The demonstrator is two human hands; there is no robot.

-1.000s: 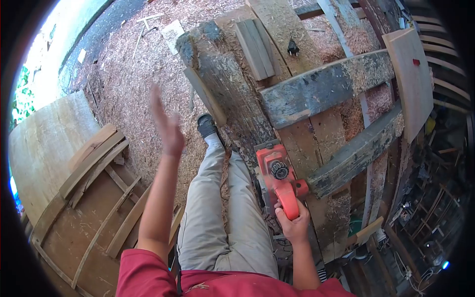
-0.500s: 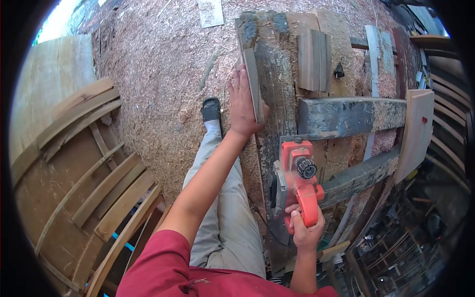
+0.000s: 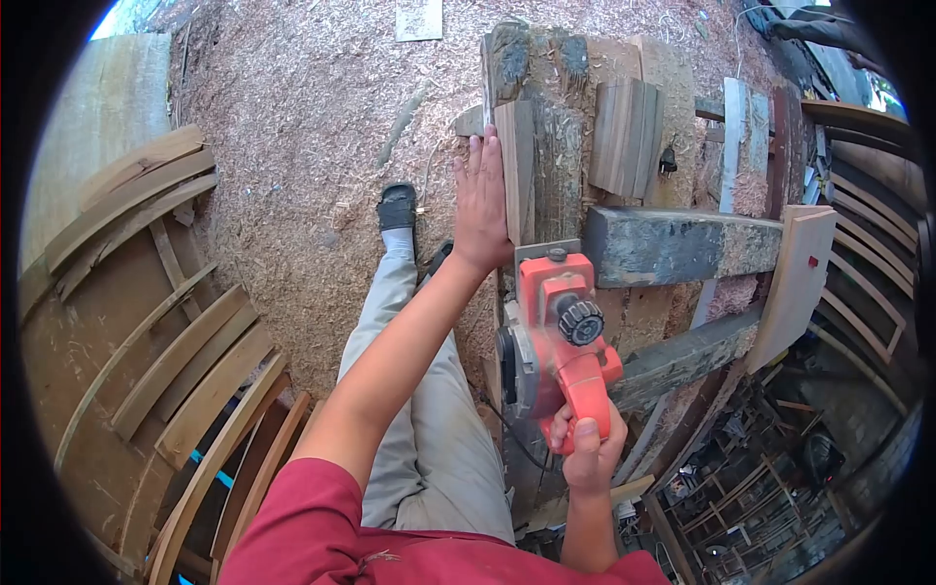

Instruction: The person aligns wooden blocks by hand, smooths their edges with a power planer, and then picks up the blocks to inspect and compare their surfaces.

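My right hand (image 3: 588, 447) is wrapped round the rear handle of a red electric planer (image 3: 558, 322), which sits on the workbench (image 3: 558, 146). The planer's front end is close to the near end of a short wooden piece (image 3: 519, 171) lying along the bench's left edge. My left hand (image 3: 482, 210) rests flat against the left side of that piece, fingers stretched forward; its thumb is hidden. A black cord (image 3: 522, 439) trails from the planer's left side.
Several stacked wooden pieces (image 3: 624, 136) and a black plug (image 3: 667, 159) lie farther along the bench. A thick dark beam (image 3: 687, 244) crosses to the right, with a flat board (image 3: 792, 288) at its end. Curved wooden parts (image 3: 180, 385) stand at left. Shavings (image 3: 292, 185) cover the floor.
The planer has moved a little left, its front now near the wooden piece's end. The piece looks turned, showing more of its top, and my left hand lies flatter along its side.
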